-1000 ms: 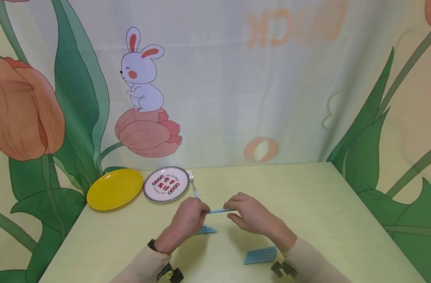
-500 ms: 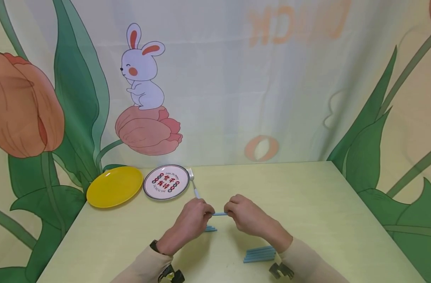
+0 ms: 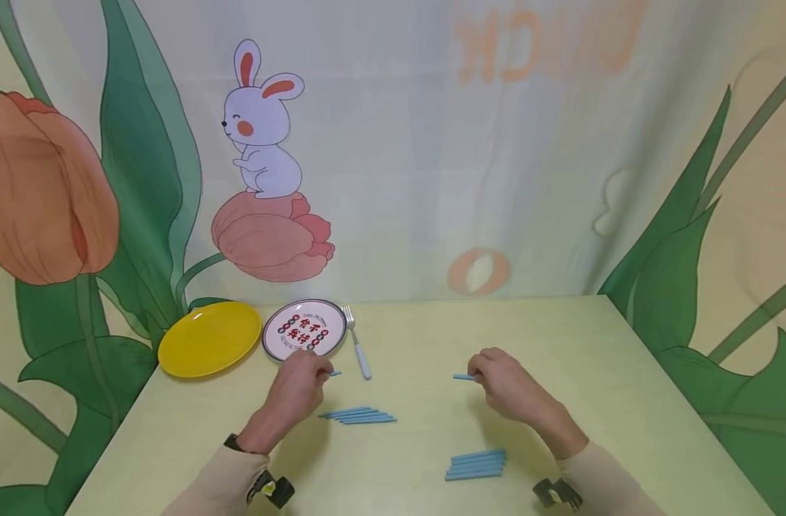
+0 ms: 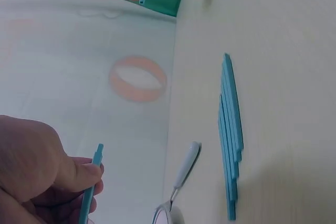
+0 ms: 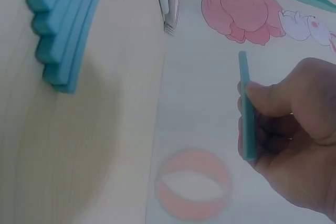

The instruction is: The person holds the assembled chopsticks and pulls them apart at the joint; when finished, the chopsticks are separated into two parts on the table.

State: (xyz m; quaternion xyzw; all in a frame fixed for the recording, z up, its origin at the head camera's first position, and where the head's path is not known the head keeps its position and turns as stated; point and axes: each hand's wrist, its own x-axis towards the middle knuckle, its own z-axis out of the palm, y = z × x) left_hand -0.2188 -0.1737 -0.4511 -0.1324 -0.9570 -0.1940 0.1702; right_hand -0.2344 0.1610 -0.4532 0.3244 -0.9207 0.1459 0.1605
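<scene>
My left hand (image 3: 296, 387) is raised over the table and pinches a short blue stick (image 4: 90, 190) between thumb and fingers. That stick has a narrower, stepped tip in the left wrist view. Well apart to the right, my right hand (image 3: 511, 383) pinches another slim blue stick (image 5: 245, 103), its end pointing left toward the other hand. Below the left hand lies a slanted row of several blue sticks (image 3: 359, 415), side by side. A second row of several blue sticks (image 3: 475, 465) rests nearer the front, lower left of the right hand.
At the back left stand a yellow plate (image 3: 208, 340) and a white plate (image 3: 276, 344) with red characters, partly behind my left hand. A fork (image 3: 362, 358) with a pale handle lies beside it. A printed curtain (image 3: 393, 179) hangs behind the table (image 3: 560, 337).
Both hands held one blue stick between them; they have moved apart, left and right, each with a blue piece. The fork's handle and the left row of sticks now show fully.
</scene>
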